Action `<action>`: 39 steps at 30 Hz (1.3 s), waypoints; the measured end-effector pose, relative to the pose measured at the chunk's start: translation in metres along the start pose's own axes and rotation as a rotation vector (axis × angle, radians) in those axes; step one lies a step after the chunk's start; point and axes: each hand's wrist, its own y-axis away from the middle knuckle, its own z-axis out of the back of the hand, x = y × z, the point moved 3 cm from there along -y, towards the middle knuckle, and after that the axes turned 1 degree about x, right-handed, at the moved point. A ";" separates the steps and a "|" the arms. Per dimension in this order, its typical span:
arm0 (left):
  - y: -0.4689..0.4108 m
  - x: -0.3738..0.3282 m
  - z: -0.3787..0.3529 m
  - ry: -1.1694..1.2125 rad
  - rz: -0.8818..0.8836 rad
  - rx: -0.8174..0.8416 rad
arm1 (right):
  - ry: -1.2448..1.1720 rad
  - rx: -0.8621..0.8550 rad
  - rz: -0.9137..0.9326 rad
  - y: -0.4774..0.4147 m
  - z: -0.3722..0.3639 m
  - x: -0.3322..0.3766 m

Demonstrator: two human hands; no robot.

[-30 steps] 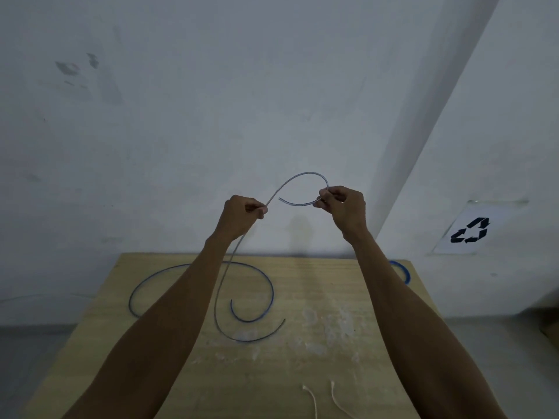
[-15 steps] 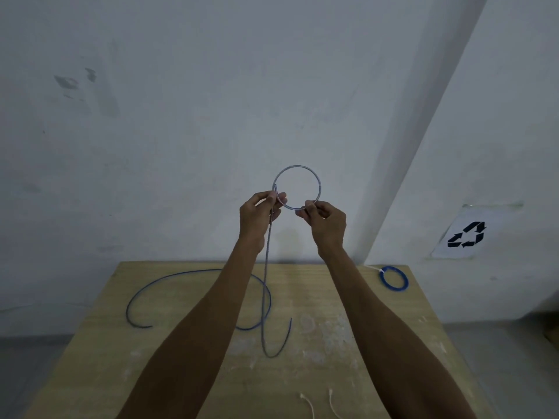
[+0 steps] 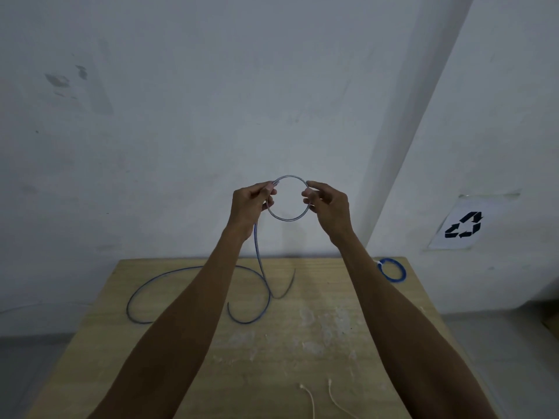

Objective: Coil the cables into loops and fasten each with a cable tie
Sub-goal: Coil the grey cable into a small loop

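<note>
A thin blue cable (image 3: 287, 219) forms one small round loop held up in front of the wall. My left hand (image 3: 252, 205) pinches the loop's left side where the cable crosses itself. My right hand (image 3: 326, 205) pinches the loop's right side between thumb and fingers. From the left hand the cable hangs down to the wooden table (image 3: 332, 343), where its slack (image 3: 169, 275) lies in wide curves. Two white cable ties (image 3: 308, 400) lie near the table's front edge.
A coiled blue cable (image 3: 392, 269) fastened with a white tie lies at the table's far right corner. A white wall stands right behind the table, with a recycling sign (image 3: 464, 225) on the right. Grey floor shows on both sides.
The open arc of cable between my hands has been closed into a full loop. My hands came together, then shifted to the loop's two sides, and the slack on the table slid.
</note>
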 end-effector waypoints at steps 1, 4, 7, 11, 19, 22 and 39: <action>-0.001 -0.002 0.000 -0.014 -0.004 0.010 | -0.006 0.006 0.005 -0.001 0.000 0.002; -0.005 -0.007 0.003 -0.027 -0.026 0.002 | 0.004 0.005 0.026 -0.003 0.001 0.005; -0.007 -0.012 0.009 0.012 -0.063 -0.014 | -0.039 0.008 -0.017 -0.004 0.001 0.003; -0.010 -0.015 0.013 0.004 -0.086 0.011 | -0.085 0.046 -0.037 -0.002 0.001 0.005; -0.013 -0.019 0.015 -0.024 -0.099 0.170 | -0.051 0.054 0.017 -0.007 0.004 0.010; -0.015 -0.020 0.017 -0.058 -0.091 0.222 | -0.024 0.058 0.020 -0.007 0.005 0.011; -0.030 -0.016 0.017 0.045 -0.092 0.124 | -0.015 0.061 -0.034 -0.011 -0.003 0.004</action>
